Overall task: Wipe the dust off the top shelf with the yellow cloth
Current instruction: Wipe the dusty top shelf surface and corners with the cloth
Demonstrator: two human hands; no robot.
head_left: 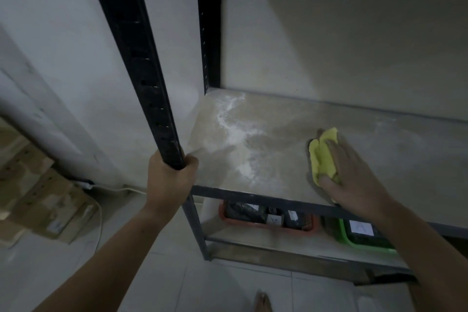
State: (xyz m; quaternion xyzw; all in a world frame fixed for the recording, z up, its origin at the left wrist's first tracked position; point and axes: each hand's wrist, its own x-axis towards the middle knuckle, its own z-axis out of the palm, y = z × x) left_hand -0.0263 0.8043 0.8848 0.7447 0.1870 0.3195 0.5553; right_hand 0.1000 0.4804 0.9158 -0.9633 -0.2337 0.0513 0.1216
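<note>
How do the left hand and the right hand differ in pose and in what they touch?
The left hand curls round the black post; the right hand lies on the yellow cloth with fingers fairly straight. The left hand is at the front left corner of the shelf, left of the white dust; the right hand is right of that dust. Both are bare.

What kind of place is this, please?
Probably a storeroom or utility corner: a metal rack against a plain wall, a red basket on its lower shelf, and cardboard boxes on the floor.
</note>
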